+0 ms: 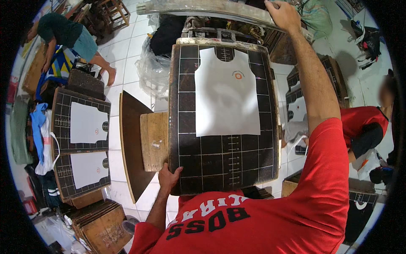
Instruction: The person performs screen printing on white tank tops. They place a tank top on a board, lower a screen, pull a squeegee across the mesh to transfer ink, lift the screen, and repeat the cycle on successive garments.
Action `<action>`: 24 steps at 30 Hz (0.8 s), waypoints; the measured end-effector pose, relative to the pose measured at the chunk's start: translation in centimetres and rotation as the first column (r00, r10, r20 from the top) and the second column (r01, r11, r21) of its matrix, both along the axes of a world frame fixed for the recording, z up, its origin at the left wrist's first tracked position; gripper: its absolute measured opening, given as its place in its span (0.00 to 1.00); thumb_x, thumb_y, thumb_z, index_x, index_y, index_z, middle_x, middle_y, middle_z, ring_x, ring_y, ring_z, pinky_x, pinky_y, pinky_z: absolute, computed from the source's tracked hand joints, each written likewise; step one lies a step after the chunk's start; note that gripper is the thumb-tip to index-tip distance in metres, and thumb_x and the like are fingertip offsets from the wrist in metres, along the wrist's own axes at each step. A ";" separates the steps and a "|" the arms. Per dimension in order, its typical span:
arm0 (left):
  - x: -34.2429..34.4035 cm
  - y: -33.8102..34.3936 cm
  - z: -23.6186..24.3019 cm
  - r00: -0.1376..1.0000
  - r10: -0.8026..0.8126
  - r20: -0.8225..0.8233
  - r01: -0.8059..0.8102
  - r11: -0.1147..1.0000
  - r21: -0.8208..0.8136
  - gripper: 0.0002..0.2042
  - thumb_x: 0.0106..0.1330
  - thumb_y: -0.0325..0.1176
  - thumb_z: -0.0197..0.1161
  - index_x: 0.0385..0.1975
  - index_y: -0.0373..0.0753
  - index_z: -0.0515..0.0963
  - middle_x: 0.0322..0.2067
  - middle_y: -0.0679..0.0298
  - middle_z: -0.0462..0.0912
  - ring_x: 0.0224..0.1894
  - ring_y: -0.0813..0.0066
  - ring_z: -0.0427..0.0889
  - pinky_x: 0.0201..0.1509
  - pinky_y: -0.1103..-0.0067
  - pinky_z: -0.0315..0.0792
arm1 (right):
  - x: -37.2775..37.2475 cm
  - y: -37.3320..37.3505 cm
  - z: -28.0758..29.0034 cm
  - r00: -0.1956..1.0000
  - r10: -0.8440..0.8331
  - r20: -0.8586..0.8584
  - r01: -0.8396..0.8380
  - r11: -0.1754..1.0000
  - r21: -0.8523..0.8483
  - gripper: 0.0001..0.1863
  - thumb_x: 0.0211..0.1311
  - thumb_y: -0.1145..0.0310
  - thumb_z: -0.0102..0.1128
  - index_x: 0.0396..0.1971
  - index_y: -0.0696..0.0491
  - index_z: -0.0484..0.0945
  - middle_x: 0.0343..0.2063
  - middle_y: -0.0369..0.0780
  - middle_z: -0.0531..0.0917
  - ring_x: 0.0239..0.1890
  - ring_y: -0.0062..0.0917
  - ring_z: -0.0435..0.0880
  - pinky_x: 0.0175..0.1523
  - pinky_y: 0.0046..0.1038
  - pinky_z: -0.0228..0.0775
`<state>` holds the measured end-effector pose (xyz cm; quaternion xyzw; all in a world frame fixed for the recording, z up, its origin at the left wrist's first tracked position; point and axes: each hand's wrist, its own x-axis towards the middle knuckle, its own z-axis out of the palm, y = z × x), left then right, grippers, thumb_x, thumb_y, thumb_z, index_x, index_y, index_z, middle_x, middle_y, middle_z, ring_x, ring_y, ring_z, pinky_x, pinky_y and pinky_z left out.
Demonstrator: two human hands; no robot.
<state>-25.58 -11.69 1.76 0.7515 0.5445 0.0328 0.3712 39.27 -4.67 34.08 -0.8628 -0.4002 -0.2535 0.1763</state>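
A black printing board point(224, 158) marked with a white grid lies in front of me. On it is a white sleeveless shirt-shaped fabric piece point(226, 101), flat, with a small orange ring print at the chest. My left hand point(169, 177) grips the board's near-left edge, thumb along the top; the fingers beneath are partly hidden. Stretched far forward, my right hand point(284, 16) is closed on the right part of a long, worn frame bar point(207, 9) raised beyond the board's far edge.
A wooden block point(153, 142) and a brown panel point(135, 148) stand left of the board. Further left, gridded boards point(80, 148) carry white pieces. Clear plastic point(151, 78) lies at the far left corner. One person point(69, 36) bends at far left; another, red-sleeved point(363, 122), is at right.
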 end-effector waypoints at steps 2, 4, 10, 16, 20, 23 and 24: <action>0.1 0.1 0.3 1.000 -0.017 0.012 0.017 1.000 0.020 0.31 0.54 0.57 0.77 0.35 0.31 0.75 0.30 0.41 0.85 0.37 0.36 0.85 0.41 0.53 0.76 | -0.2 0.2 1.1 0.993 -0.037 -0.111 0.040 0.999 0.030 0.30 0.64 0.40 0.57 0.38 0.55 0.89 0.38 0.56 0.87 0.47 0.49 0.87 0.54 0.46 0.77; 0.4 0.3 0.8 1.000 -0.015 0.002 0.015 1.000 0.013 0.31 0.55 0.56 0.77 0.36 0.30 0.75 0.30 0.40 0.84 0.37 0.36 0.84 0.42 0.53 0.76 | -0.7 0.5 2.2 0.996 0.009 -0.087 -0.006 1.000 0.028 0.30 0.64 0.40 0.56 0.37 0.55 0.89 0.37 0.55 0.87 0.46 0.50 0.87 0.53 0.46 0.77; 1.9 0.6 3.1 0.985 -0.020 -0.170 0.019 1.000 -0.009 0.30 0.56 0.52 0.77 0.44 0.30 0.79 0.38 0.40 0.86 0.44 0.43 0.87 0.48 0.57 0.78 | -1.8 0.6 4.5 0.997 0.029 -0.066 -0.025 0.998 0.059 0.28 0.62 0.41 0.57 0.33 0.55 0.88 0.35 0.53 0.87 0.42 0.50 0.86 0.49 0.45 0.77; 2.3 1.4 3.8 0.990 -0.014 -0.137 0.009 0.999 -0.033 0.31 0.55 0.53 0.77 0.42 0.28 0.77 0.37 0.37 0.85 0.43 0.37 0.85 0.47 0.54 0.78 | -2.0 0.5 6.0 0.995 0.022 -0.095 -0.017 0.998 0.053 0.27 0.60 0.42 0.59 0.28 0.54 0.88 0.31 0.53 0.87 0.39 0.48 0.87 0.45 0.44 0.77; 2.1 1.5 3.8 0.981 -0.026 -0.195 0.017 0.999 -0.047 0.32 0.54 0.54 0.78 0.43 0.29 0.76 0.37 0.39 0.86 0.43 0.39 0.86 0.47 0.55 0.78 | -1.7 0.7 6.5 0.992 0.077 -0.099 -0.069 0.994 0.084 0.27 0.58 0.43 0.59 0.30 0.56 0.88 0.32 0.55 0.87 0.38 0.49 0.88 0.45 0.44 0.77; 2.1 2.0 3.4 0.966 -0.028 -0.258 0.034 0.999 0.020 0.34 0.52 0.56 0.79 0.45 0.31 0.75 0.38 0.41 0.86 0.43 0.40 0.86 0.47 0.56 0.78 | -1.5 0.8 6.8 0.993 0.049 -0.106 -0.048 0.999 0.014 0.28 0.60 0.43 0.57 0.32 0.57 0.88 0.33 0.55 0.87 0.39 0.50 0.87 0.46 0.45 0.77; 2.1 2.3 3.0 0.952 -0.042 -0.305 0.056 0.998 0.036 0.35 0.52 0.56 0.79 0.46 0.32 0.74 0.37 0.42 0.86 0.43 0.41 0.86 0.47 0.56 0.78 | -1.4 0.8 6.9 0.994 0.046 -0.095 -0.045 0.999 0.015 0.29 0.60 0.42 0.56 0.33 0.57 0.88 0.35 0.56 0.87 0.41 0.50 0.88 0.47 0.45 0.77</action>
